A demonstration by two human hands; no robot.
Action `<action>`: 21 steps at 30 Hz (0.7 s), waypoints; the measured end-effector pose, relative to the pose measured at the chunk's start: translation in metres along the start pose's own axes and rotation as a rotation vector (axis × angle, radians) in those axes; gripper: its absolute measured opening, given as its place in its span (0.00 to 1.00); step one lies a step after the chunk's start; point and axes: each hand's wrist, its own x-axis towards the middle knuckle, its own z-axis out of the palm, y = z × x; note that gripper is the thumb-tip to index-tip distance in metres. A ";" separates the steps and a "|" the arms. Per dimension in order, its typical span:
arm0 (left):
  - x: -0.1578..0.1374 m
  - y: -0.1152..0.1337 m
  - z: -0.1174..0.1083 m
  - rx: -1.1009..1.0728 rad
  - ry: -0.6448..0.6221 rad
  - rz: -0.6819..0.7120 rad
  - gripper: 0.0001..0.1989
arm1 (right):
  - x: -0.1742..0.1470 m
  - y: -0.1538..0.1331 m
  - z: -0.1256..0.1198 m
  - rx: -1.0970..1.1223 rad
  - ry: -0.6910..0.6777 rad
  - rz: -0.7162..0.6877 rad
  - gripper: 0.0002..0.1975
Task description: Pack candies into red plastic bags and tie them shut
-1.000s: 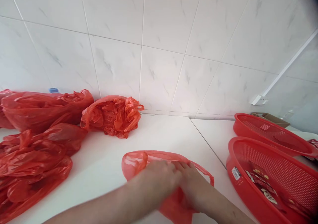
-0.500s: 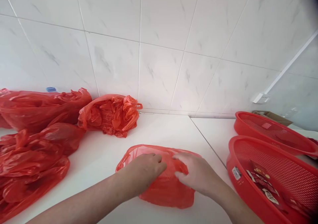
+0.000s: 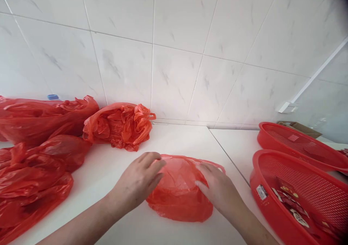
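Note:
A red plastic bag point(image 3: 181, 198) lies on the white table in front of me, its near side rounded and its mouth toward the wall. At its left edge is my left hand point(image 3: 141, 178), thumb and fingers parted and slightly bent. My right hand point(image 3: 220, 187) rests against the bag's right side, with the thumb spread away from the fingers. A loop of the bag, seemingly a handle, shows beyond the right fingers. What lies inside the bag, if anything, cannot be made out.
On the left, a crumpled red bag bundle point(image 3: 119, 127) and a larger heap of red bags point(image 3: 38, 176) sit near the tiled wall. A red perforated basket point(image 3: 262, 172) with red packets point(image 3: 293, 205) stands right, before a second red basket point(image 3: 265, 136).
My left hand has moved left from over the bag to its left edge. My right hand has shifted slightly right. The bag's left part has drawn in, and more of its middle shows.

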 end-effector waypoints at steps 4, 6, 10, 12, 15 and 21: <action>-0.023 -0.015 0.005 -0.096 0.092 -0.495 0.22 | -0.004 -0.017 0.016 -0.015 0.022 -0.126 0.17; -0.030 -0.019 0.010 -0.267 -0.001 -0.681 0.28 | -0.002 -0.021 0.027 0.000 -0.026 -0.163 0.17; -0.025 -0.012 0.017 -0.713 -0.108 -0.882 0.34 | -0.006 -0.023 0.026 -0.005 0.035 -0.193 0.20; -0.016 -0.006 0.019 -0.892 -0.081 -0.938 0.34 | -0.016 -0.018 0.008 -0.002 0.126 -0.193 0.21; -0.003 -0.001 0.020 -1.160 -0.103 -0.936 0.36 | -0.038 0.007 -0.037 -0.003 0.242 -0.053 0.19; -0.005 -0.005 0.037 -1.323 -0.032 -0.879 0.31 | -0.079 0.119 -0.119 0.150 0.260 0.533 0.16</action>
